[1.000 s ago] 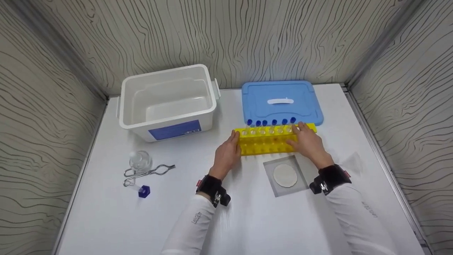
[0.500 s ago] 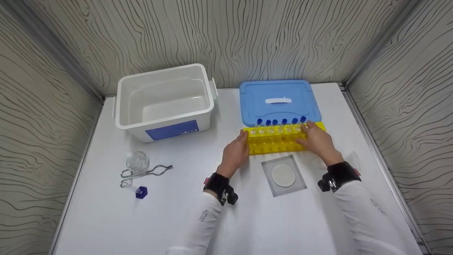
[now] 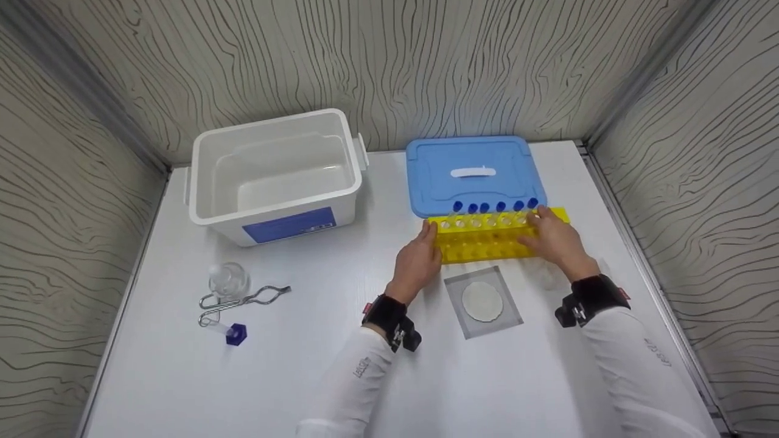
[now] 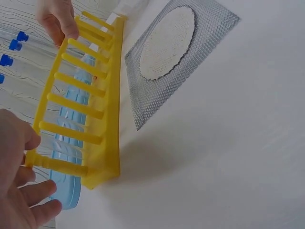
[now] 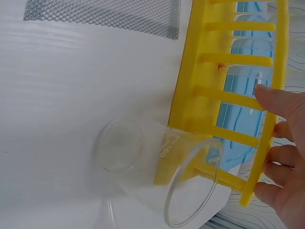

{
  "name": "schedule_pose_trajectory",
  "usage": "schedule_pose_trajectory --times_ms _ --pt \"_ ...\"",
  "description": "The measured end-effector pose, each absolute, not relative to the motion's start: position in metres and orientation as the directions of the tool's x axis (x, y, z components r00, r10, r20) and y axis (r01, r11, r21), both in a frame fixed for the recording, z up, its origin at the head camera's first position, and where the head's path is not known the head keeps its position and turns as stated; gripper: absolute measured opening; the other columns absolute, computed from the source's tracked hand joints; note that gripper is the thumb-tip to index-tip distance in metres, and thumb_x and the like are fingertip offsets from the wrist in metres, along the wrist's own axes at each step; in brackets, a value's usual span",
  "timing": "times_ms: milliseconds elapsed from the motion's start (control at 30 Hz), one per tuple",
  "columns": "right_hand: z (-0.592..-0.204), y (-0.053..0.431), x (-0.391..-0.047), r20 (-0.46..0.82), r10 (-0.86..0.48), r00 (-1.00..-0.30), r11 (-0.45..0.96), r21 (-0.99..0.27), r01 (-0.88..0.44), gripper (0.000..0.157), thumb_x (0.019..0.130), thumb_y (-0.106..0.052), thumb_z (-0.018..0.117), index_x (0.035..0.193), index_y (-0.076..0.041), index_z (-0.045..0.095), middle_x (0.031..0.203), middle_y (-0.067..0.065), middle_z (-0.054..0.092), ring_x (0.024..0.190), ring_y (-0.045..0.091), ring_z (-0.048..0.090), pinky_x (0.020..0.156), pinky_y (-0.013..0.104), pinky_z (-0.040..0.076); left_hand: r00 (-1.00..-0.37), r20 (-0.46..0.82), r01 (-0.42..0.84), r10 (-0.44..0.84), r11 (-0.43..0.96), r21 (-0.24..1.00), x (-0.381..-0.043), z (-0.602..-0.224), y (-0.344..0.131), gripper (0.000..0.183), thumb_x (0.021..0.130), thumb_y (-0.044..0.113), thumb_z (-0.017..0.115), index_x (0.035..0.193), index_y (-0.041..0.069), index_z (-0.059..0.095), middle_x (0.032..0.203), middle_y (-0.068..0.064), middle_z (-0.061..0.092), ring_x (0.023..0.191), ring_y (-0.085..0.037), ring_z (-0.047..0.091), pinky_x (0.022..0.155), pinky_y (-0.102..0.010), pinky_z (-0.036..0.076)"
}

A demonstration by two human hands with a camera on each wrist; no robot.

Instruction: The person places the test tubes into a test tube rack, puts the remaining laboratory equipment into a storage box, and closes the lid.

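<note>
A yellow test tube rack [image 3: 487, 243] stands in front of the blue lid, holding several clear test tubes with blue caps [image 3: 500, 207]. My left hand [image 3: 419, 260] grips the rack's left end; in the left wrist view, its thumb and index finger close on the end bar while other fingers stick out past it. At the other end, my right hand [image 3: 558, 243] holds the top rail, thumb [image 5: 274, 98] on one side and fingers curled under the other. A wire gauze [image 3: 450, 286] with a round white centre lies just in front. Whether the rack's base touches the table cannot be told.
A clear glass beaker [image 5: 143, 176] stands close to the rack's right end. A white bin [image 3: 277, 210] stands at back left, the blue lid [image 3: 475, 155] at back right. Front left lie metal tongs [image 3: 268, 296], a glass bottle [image 3: 229, 281] and a cylinder with purple base [image 3: 236, 334].
Both hands have moved the test tube rack to the right along the table, past the wire gauze. The grip of each hand looks the same. The head view has shifted slightly.
</note>
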State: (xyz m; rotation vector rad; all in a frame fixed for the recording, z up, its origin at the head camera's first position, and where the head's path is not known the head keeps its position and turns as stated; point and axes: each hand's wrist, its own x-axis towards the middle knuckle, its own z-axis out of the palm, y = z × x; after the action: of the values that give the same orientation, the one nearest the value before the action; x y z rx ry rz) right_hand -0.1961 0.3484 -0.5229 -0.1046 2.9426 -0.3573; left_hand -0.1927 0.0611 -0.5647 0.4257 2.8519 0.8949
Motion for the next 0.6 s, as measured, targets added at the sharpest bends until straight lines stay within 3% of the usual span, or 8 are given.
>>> schedule_pose_trajectory --times_ms 433,600 --pt "-0.521 0.363 -0.195 -0.195 -0.080 -0.978 0.978 -0.207 -0.039 0.063 0.097 -0.029 0.061 0.144 0.009 0.043 0.151 0.040 0.030 0.129 0.056 0.044 0.099 0.063 0.047 -0.937 -0.049 0.264 0.346 0.792 0.551 -0.195 -0.563 0.073 0.058 0.102 0.022 0.050 0.156 0.014 0.031 0.161 -0.007 0.034 0.093 -0.023 0.069 0.092 -0.030 0.058" --pt "-0.521 0.367 -0.194 -0.215 -0.068 -0.974 0.975 -0.221 -0.019 0.062 0.098 -0.028 0.059 0.144 0.009 0.042 0.152 0.040 0.028 0.132 0.056 0.041 0.104 0.064 0.043 -0.935 -0.057 0.265 0.351 0.794 0.547 -0.194 -0.563 0.078 0.060 0.101 0.023 0.051 0.157 0.014 0.029 0.162 -0.007 0.032 0.088 -0.023 0.069 0.088 -0.030 0.059"
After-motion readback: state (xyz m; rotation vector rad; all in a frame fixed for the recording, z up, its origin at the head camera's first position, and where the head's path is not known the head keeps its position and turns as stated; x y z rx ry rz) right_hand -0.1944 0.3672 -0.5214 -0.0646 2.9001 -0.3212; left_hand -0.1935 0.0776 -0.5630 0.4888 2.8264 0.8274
